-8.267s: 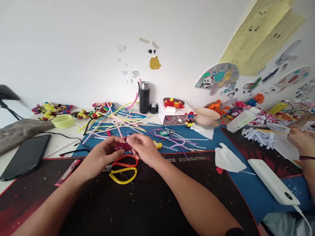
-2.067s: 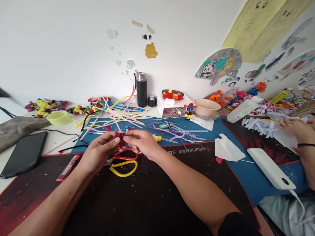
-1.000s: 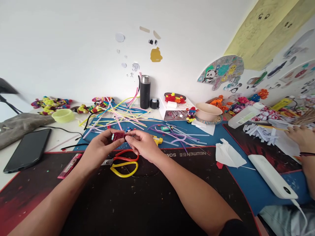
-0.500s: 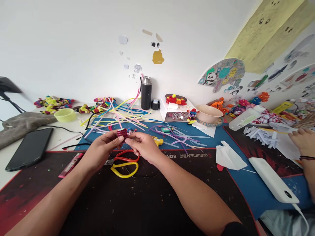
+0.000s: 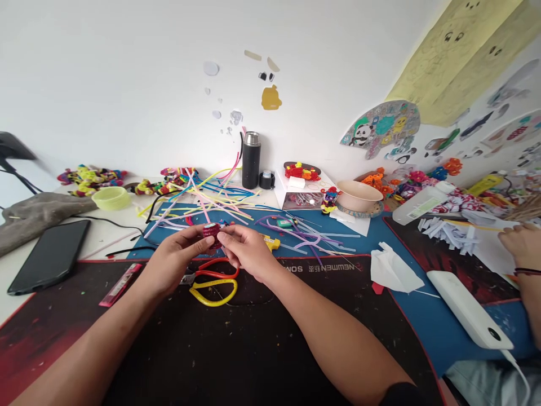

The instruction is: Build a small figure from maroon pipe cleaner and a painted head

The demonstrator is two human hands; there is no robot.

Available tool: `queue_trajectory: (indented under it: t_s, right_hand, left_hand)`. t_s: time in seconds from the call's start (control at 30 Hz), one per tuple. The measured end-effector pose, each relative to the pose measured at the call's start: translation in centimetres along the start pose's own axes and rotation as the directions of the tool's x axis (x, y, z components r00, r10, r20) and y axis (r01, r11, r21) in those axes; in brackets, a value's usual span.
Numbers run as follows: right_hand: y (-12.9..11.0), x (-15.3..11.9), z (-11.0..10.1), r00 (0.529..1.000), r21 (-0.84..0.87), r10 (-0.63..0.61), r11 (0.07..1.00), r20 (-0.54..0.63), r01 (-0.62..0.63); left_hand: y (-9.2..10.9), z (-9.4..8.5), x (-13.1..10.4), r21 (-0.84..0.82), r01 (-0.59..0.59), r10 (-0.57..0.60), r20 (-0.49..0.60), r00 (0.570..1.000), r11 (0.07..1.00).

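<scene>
Between my two hands is a dark red coil of pipe cleaner (image 5: 211, 230), small and round with a pale top. My left hand (image 5: 180, 254) pinches its left side between thumb and fingers. From the other side, my right hand (image 5: 247, 248) has thumb and fingertips closed at the coil's right edge. Just below lie scissors (image 5: 214, 293) with one red and one yellow handle, their blades partly behind my left hand. Loose pipe cleaners (image 5: 203, 197) in pink, yellow and blue spread beyond the hands. A yellow tool (image 5: 271, 243), partly covered, is past my right hand.
A black phone (image 5: 49, 256) lies at left, near a pink packet (image 5: 121, 285). Behind stand a black flask (image 5: 251, 160) and a beige bowl (image 5: 359, 197). At right are crumpled tissue (image 5: 395, 269), a white power bank (image 5: 469, 310) and another person's hand (image 5: 524, 245).
The red coil has tipped slightly, with its pale top a little lower and more level. Both hands keep hold and have hardly moved.
</scene>
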State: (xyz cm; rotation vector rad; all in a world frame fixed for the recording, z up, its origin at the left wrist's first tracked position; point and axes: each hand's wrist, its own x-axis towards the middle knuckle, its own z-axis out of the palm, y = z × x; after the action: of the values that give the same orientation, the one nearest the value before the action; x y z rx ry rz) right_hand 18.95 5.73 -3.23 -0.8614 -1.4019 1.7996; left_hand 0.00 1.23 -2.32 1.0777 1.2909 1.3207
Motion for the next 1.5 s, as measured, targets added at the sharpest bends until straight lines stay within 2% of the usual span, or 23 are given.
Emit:
queue_trajectory:
  t_s: [0.2, 0.47, 0.7, 0.87, 0.97, 1.13, 1.3, 1.5]
  right_hand:
    - [0.7, 0.4, -0.4, 1.000, -0.025, -0.017, 1.000, -0.005, 0.017]
    - [0.9, 0.4, -0.2, 0.999, -0.074, -0.052, 0.996, 0.013, 0.053]
    - [-0.2, -0.1, -0.1, 0.992, -0.203, -0.108, 0.975, -0.063, 0.093]
    - [0.0, 0.1, -0.3, 0.987, -0.277, -0.138, 0.955, -0.082, 0.110]
    - [0.1, 0.1, -0.3, 0.988, -0.295, -0.133, 0.950, -0.079, 0.104]
    - [-0.2, 0.1, -0.4, 0.994, -0.205, -0.100, 0.975, -0.051, 0.088]
    - [-0.6, 0.2, -0.4, 0.997, -0.059, -0.077, 0.995, -0.016, 0.076]
    - [-0.8, 0.1, -0.2, 0.998, 0.064, -0.051, 0.997, 0.028, 0.049]
  left_hand:
    - [-0.3, 0.2, -0.1, -0.040, 0.049, -0.048, 0.030, 0.998, 0.998]
    - [-0.7, -0.1, 0.0, 0.110, -0.044, 0.049, -0.043, 0.998, 0.993]
    - [-0.3, 0.1, -0.2, 0.204, -0.180, 0.179, 0.022, 0.984, 0.962]
    - [-0.3, 0.5, -0.4, 0.189, -0.204, 0.195, 0.062, 0.979, 0.961]
    - [-0.1, 0.8, -0.6, 0.208, -0.155, 0.147, 0.055, 0.988, 0.966]
    - [0.1, 0.8, -0.7, 0.248, -0.049, 0.032, 0.073, 0.997, 0.967]
    - [-0.1, 0.6, -0.7, 0.121, -0.045, 0.041, 0.036, 0.999, 0.992]
    - [0.2, 0.1, -0.6, 0.075, -0.019, 0.017, 0.027, 0.999, 0.997]
